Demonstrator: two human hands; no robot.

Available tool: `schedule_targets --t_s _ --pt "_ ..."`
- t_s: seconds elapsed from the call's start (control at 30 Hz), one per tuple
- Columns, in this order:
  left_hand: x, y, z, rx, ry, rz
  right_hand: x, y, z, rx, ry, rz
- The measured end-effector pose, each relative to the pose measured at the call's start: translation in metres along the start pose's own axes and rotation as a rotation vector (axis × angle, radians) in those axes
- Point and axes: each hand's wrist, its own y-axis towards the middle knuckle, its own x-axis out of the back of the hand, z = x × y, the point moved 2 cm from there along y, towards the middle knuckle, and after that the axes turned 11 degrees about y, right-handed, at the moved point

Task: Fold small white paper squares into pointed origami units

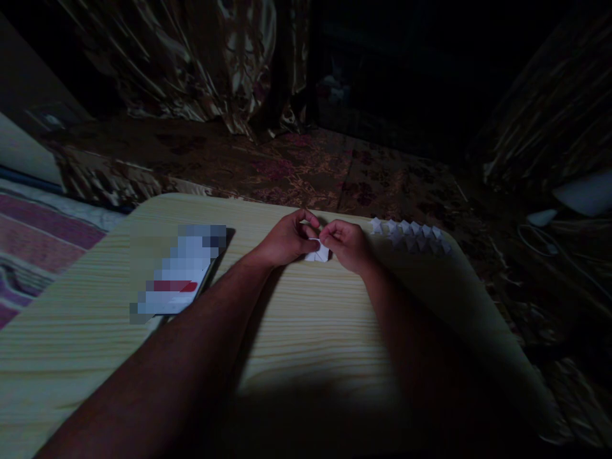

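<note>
My left hand [287, 239] and my right hand [348, 243] meet near the far edge of a pale wooden table [306, 344]. Both are closed in a pinch on a small piece of folded white paper [318, 252] that rests on the tabletop between them. To the right of my right hand lies a row of several small folded white paper shapes [410, 233] along the far right corner of the table.
A flat blurred white object with a red stripe [179, 271] lies on the table to the left. Patterned dark fabric [306, 169] covers the floor and hangs behind. A striped mat [33, 248] is at left. White items and a cord [549, 223] lie at right.
</note>
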Motion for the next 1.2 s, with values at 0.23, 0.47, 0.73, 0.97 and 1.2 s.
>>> schedule_targets --t_s 0.23,0.47,0.73,0.97,1.2 --pt "-0.0002 0.0010 0.0012 0.001 -0.006 0.005 -0.0016 -0.0008 0.0015 0.010 -0.015 -0.001" --pt "-0.0003 0.0008 0.0008 -0.008 0.001 0.001 -0.0018 0.0002 0.0002 0.031 -0.027 -0.005" --pt "-0.0002 0.0011 0.0028 -0.022 0.003 0.013 -0.0021 0.0004 0.0005 0.018 -0.061 -0.017" --pt "-0.0009 0.0006 0.0015 -0.016 0.006 0.006 -0.0027 0.0009 0.0016 0.033 -0.052 -0.013" --pt "-0.0016 0.0007 0.0024 -0.021 0.000 0.002 -0.0022 0.0012 0.0019 0.049 -0.060 -0.024"
